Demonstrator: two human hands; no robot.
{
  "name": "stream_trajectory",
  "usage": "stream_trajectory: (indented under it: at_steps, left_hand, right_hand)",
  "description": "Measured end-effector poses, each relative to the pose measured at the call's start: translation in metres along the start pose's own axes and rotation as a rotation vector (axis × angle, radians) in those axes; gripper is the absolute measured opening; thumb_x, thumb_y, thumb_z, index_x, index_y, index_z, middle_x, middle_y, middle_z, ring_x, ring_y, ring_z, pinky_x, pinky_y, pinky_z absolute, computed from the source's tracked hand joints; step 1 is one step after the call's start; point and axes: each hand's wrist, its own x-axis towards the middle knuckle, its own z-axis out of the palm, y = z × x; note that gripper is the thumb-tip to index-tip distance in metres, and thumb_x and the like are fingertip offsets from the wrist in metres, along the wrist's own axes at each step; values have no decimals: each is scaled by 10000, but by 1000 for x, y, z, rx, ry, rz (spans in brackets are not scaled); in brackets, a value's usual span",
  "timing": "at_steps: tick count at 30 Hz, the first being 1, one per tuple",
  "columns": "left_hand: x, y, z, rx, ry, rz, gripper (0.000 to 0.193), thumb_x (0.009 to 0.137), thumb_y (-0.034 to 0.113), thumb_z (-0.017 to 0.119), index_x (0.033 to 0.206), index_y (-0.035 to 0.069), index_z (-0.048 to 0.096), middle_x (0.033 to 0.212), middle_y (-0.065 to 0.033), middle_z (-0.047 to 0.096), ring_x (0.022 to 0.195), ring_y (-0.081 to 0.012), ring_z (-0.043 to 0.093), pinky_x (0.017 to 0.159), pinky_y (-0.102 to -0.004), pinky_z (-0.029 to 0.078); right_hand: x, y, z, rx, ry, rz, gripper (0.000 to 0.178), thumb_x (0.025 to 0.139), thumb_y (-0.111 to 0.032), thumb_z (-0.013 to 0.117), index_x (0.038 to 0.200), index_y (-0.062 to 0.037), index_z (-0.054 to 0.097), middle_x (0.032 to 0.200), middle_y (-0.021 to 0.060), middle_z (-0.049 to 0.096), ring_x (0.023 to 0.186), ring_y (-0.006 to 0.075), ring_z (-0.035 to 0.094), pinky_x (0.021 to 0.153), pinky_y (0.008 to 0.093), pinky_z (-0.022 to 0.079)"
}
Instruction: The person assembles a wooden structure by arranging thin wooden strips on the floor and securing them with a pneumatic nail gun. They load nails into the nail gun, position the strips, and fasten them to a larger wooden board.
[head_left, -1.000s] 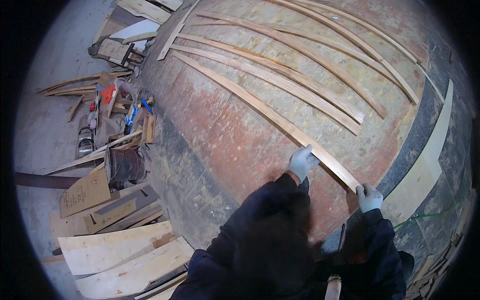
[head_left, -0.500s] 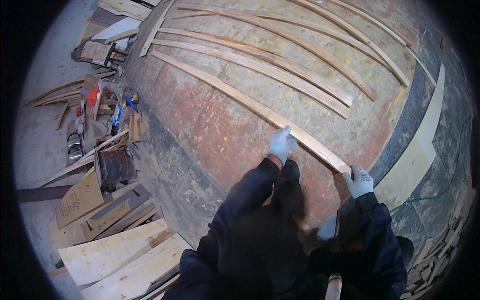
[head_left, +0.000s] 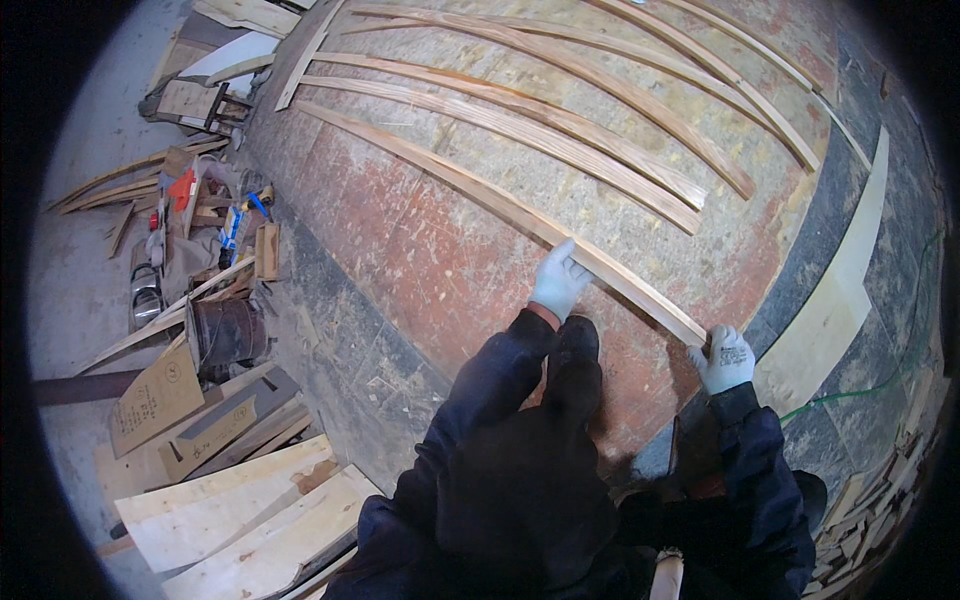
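You are holding a long wooden strip (head_left: 440,167) that is running from the upper left toward you across the scuffed red-and-tan floor (head_left: 415,225). Your left hand (head_left: 560,278), in a pale glove, is gripping its near side partway along, the fingers curling against the wood. Your right hand (head_left: 724,362), gloved too, is meeting the near end with thumb and fingers; you cannot tell here whether they are closing around it. Just beyond, two more strips (head_left: 560,145) are lying almost parallel to yours, and farther off other strips (head_left: 650,108) are crossing one another. A short flat slat (head_left: 308,62) is lying just past the far end. To the right, a pale curved sheet (head_left: 825,325) is resting near your right hand, with a green cord (head_left: 850,394) passing by it. Well to the left, a dark bucket (head_left: 228,334) is standing among scraps, and pale boards (head_left: 225,500) are lying nearer you.
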Motion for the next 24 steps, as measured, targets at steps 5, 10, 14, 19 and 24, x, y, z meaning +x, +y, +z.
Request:
stream_trajectory:
  at_steps: [5,10,14,19,24]
  left_hand:
    - [0,3,-3,-42,-10,-58,397,1022,301,565,1300,21,522,1274,-178,613,1212,-339,597,1065,-512,476]
    - [1,1,-6,-59,-52,-50,413,1018,312,577,1307,24,518,1291,-182,603,1223,-342,587,1072,-515,466]
    - [7,2,-6,-123,54,0,412,1016,316,581,1313,36,520,1303,-187,585,1255,-344,557,1085,-512,452]
    - [20,35,-14,-161,156,98,458,998,351,619,1316,40,511,1294,-170,556,1267,-332,525,1065,-510,454]
    - [5,62,17,-172,141,133,381,972,275,678,1242,52,530,1162,-119,568,1105,-276,563,991,-470,484]
  right_hand:
    - [0,0,3,9,-19,22,400,841,-385,754,980,-55,576,957,163,600,917,371,626,762,484,506]
    - [-1,-2,4,30,-27,33,395,836,-370,758,985,-54,574,959,163,597,916,369,620,765,481,501]
    - [-2,-3,2,16,-3,9,374,833,-357,761,969,-61,577,946,161,598,906,371,620,761,482,501]
    - [-10,-10,4,64,-11,-28,337,836,-332,756,1030,-84,637,933,149,607,899,363,625,766,478,506]
    - [-8,0,-4,191,47,-54,346,842,-312,746,1105,-100,674,917,149,628,907,356,632,782,475,512]
